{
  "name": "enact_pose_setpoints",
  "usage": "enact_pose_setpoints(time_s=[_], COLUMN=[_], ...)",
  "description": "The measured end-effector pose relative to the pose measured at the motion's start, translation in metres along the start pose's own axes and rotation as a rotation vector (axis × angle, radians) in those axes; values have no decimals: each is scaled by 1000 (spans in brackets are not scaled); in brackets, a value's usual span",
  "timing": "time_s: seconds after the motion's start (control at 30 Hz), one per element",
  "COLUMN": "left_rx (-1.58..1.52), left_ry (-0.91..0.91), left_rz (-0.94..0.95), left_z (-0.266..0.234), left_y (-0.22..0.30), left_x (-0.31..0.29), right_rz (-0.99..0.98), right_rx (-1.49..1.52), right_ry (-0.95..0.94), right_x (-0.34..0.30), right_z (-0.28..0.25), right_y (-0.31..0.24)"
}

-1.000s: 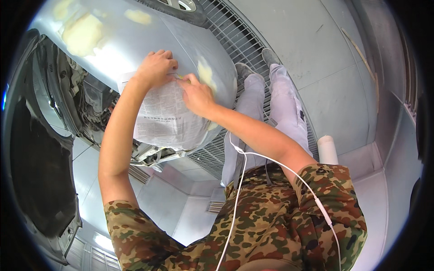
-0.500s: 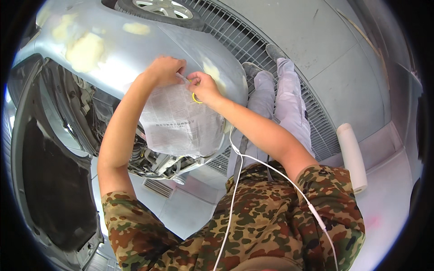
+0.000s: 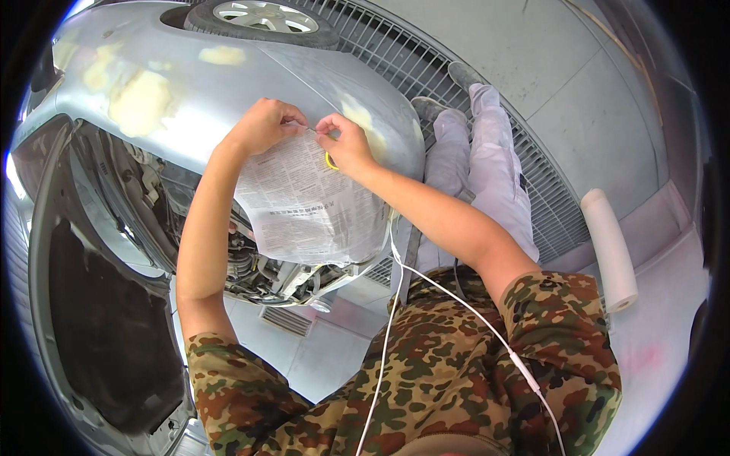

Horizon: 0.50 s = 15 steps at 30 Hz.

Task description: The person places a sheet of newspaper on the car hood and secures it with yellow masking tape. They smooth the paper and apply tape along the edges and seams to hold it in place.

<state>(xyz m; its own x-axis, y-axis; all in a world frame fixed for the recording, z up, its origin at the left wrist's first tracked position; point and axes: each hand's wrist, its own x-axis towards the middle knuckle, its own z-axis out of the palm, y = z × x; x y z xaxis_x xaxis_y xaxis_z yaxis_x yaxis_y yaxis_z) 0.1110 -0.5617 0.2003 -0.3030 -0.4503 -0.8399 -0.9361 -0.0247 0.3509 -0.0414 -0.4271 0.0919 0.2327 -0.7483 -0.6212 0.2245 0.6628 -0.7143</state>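
Fingers of my left hand [image 3: 262, 125] pinch the top edge of the newspaper sheet [image 3: 312, 201] against the silver car fender [image 3: 228, 83], while the fingertips of my right hand [image 3: 346, 144] close on a thin strip of tape stretched between both hands; a yellowish tape roll [image 3: 331, 159] hangs at that palm, mostly hidden. From the head view, the sheet drapes down over the fender's lower edge, covering part of the open engine bay [image 3: 258, 273]. Pale filler patches [image 3: 141, 99] sit to the left, uncovered. I judge I am at the taping of the paper's upper edge. Next, the strip wants pressing flat along that edge, straight and without wrinkles.
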Motion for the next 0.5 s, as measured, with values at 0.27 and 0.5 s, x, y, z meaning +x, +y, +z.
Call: enact_pose_setpoints(time_s=[0.27, 0.5], left_rx=[162, 223], left_ry=[2, 7], left_rz=[-43, -51], left_z=[2, 1], left_y=[4, 11], left_x=[-1, 2], right_rz=[29, 1], right_rx=[106, 107], right_ry=[-20, -77], right_x=[0, 4], right_z=[0, -1], right_y=[7, 10])
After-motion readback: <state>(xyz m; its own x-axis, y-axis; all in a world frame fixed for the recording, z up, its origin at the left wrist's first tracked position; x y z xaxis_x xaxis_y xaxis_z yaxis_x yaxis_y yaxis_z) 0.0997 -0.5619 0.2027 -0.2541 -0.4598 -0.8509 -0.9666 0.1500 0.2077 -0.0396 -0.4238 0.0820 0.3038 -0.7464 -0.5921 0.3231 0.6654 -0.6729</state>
